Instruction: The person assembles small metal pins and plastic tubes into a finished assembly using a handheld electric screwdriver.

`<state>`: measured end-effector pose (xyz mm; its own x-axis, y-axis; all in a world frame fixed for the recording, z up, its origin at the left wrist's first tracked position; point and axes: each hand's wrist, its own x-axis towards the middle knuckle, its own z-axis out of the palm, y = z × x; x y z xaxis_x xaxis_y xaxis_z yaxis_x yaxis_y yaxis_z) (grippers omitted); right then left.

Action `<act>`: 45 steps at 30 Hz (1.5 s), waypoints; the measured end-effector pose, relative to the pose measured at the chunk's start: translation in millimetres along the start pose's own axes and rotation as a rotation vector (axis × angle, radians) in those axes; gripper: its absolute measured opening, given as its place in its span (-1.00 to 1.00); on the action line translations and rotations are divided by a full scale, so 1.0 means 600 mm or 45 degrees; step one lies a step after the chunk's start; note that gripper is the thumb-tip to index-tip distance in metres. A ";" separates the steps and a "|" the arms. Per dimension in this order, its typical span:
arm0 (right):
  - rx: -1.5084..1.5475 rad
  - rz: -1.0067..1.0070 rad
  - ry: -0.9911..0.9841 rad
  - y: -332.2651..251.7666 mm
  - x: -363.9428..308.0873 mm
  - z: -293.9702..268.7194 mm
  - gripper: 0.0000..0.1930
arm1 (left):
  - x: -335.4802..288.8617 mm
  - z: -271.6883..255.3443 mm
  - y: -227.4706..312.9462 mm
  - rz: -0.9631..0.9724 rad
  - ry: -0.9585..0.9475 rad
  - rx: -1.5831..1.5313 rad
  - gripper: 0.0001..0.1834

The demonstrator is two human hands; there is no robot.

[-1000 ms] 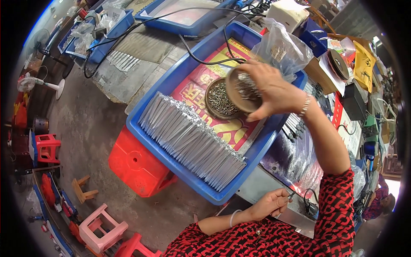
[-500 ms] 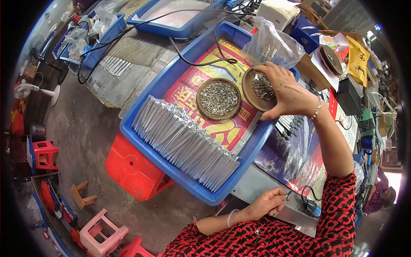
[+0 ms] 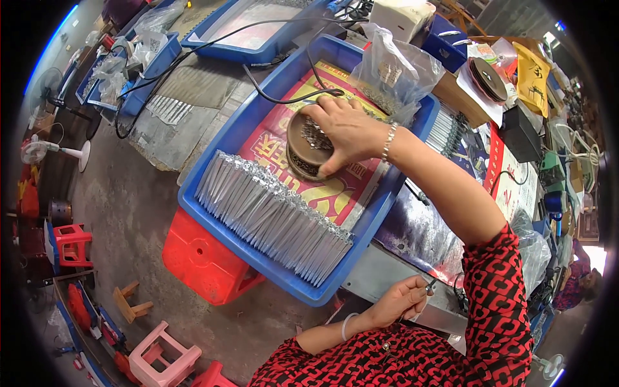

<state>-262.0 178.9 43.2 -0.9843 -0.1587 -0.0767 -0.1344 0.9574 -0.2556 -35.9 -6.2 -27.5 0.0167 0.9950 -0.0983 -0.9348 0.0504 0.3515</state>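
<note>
Fingers of my right hand (image 3: 356,132) curl round the rim of a brown bowl (image 3: 298,143) with small silvery metal parts (image 3: 314,135) inside. It is over or resting on a second brown bowl (image 3: 302,169), whose contents are mostly hidden beneath it. Both are above the printed red and yellow sheet (image 3: 261,145) in a blue tray (image 3: 248,253). A dense row of thin silvery metal strips (image 3: 271,219) leans along the tray's near side. Lower right of the tray, my left hand (image 3: 400,302) pinches a small dark piece (image 3: 431,284), too small to name.
A clear plastic bag (image 3: 393,68) sits at the tray's far right corner. A black cable (image 3: 284,100) loops into the tray. A red stool (image 3: 206,258) is under its left side. Another blue tray (image 3: 258,55) lies beyond. Boxes and a black box (image 3: 519,132) crowd the right.
My right hand has carried the bowl of metal parts leftward from the tray's right edge to over the other bowl. My left hand stays nearly in place, still pinching.
</note>
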 end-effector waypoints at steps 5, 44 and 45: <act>-0.026 0.030 -0.014 -0.009 0.036 0.013 0.10 | -0.001 0.002 0.003 -0.002 0.014 -0.020 -0.78; 0.407 0.838 0.532 -0.043 -0.609 0.096 -0.85 | -0.023 0.037 -0.003 0.055 0.291 -0.174 -0.78; 0.399 0.829 0.465 -0.047 -0.602 0.094 -0.84 | -0.022 0.038 -0.005 0.043 0.294 -0.171 -0.78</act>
<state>103.9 195.6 24.0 -0.8364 0.5482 0.0024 0.4635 0.7095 -0.5308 -25.4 -17.4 -6.2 -0.0824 0.9493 -0.3035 -0.9724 -0.0099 0.2331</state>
